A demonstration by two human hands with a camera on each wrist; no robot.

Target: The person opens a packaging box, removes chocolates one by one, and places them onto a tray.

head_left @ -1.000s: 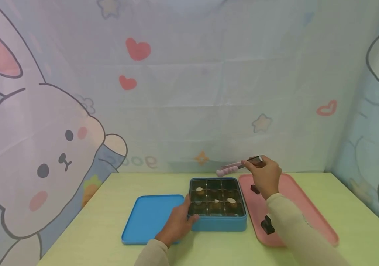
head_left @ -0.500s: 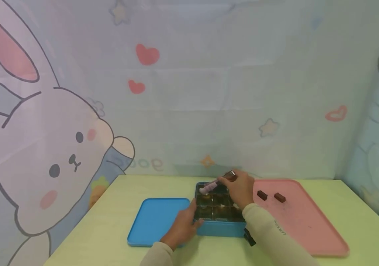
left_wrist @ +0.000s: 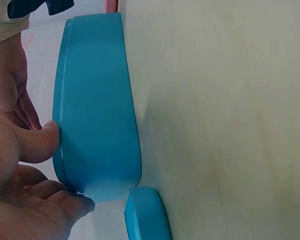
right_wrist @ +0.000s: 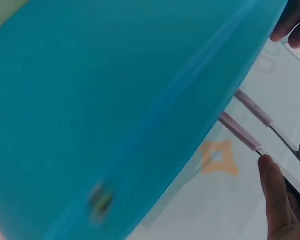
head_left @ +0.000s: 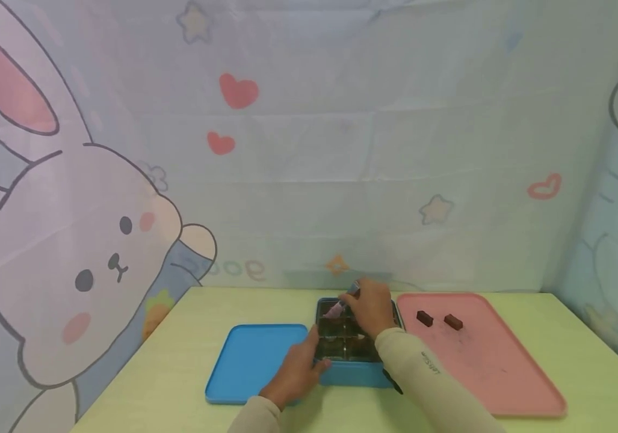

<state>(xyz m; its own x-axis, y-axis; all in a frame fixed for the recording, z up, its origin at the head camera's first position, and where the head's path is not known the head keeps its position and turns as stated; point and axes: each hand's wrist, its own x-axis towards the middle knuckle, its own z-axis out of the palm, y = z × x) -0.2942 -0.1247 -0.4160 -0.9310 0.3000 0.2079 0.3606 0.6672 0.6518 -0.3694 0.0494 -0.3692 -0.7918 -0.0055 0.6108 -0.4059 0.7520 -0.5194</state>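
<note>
Grip by the left hand is closed on the blue box at its left front corner; a flat blue lid is laid to the box's left. Pink-tipped tongs are dipped at the box's back-left compartment, pinched by the right hand, their 2 arms parted; whether anything is held cannot be told. Placing there seems in hand, so a gentle release may be called for. Elsewhere in the dim box, 1 pale piece is glimpsed. Right of the box, 2 dark blocks are borne by a pink tray.
</note>
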